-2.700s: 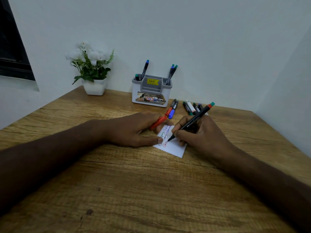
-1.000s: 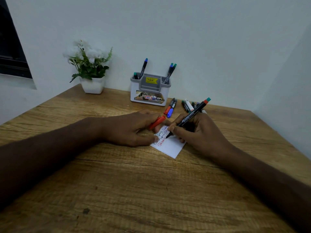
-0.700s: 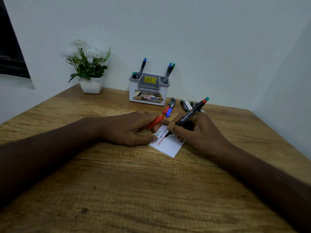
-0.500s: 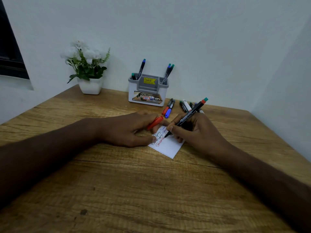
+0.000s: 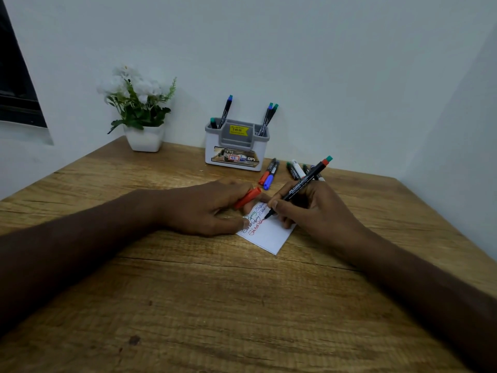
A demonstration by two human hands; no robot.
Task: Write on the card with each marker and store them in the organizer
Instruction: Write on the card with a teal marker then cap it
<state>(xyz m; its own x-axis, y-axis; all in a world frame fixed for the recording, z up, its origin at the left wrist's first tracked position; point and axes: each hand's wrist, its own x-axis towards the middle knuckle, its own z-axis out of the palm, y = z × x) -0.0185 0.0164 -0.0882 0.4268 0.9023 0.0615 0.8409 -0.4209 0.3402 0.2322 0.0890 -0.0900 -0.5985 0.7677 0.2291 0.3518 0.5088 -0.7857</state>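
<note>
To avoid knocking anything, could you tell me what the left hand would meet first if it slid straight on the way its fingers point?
Most likely the right hand, writing just across the card.

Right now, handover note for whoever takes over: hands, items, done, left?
Left hand grips the red marker cap and pins the white card. Right hand holds the uncapped black-barrelled marker, tip on the card, red line in progress.
Done: four markers stand in the white-and-grey organizer; three lines on the card.
Left: cap, store it, then the loose markers on the wooden table.
</note>
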